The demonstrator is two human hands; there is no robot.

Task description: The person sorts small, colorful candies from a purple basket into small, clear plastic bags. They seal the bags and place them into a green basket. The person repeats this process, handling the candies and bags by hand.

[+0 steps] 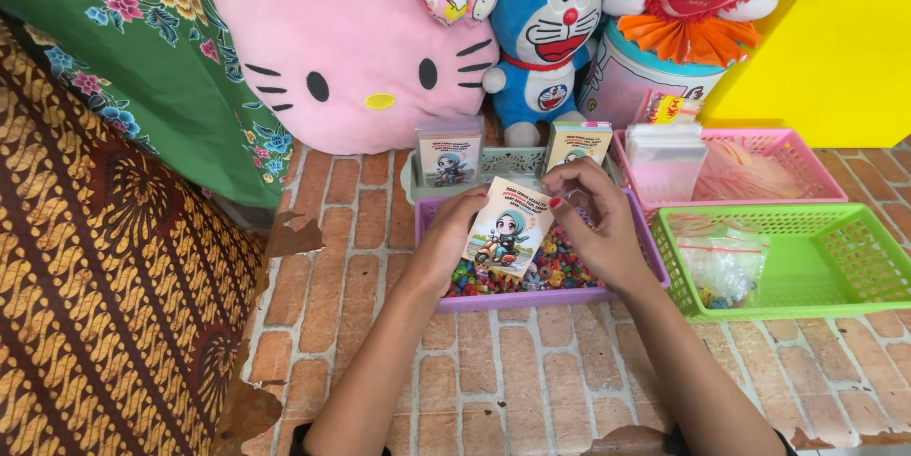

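My left hand [446, 240] holds a small printed card [510, 226] with a cartoon figure on a scooter, gripping its left edge. My right hand [600, 219] pinches the card's top right corner. Both hands hover over a purple tray [550, 298] filled with small colourful beads [560, 268]. Behind it stands a pale green tray [508, 162] holding two upright stacks of the same kind of cards [450, 154].
A pink basket [807, 157] with clear plastic bags sits at the right rear. A lime green basket [835, 266] holds a small filled bag [723, 261]. Plush toys [361, 48] line the back, a yellow box [835, 38] stands far right, patterned cloth [104, 257] lies left.
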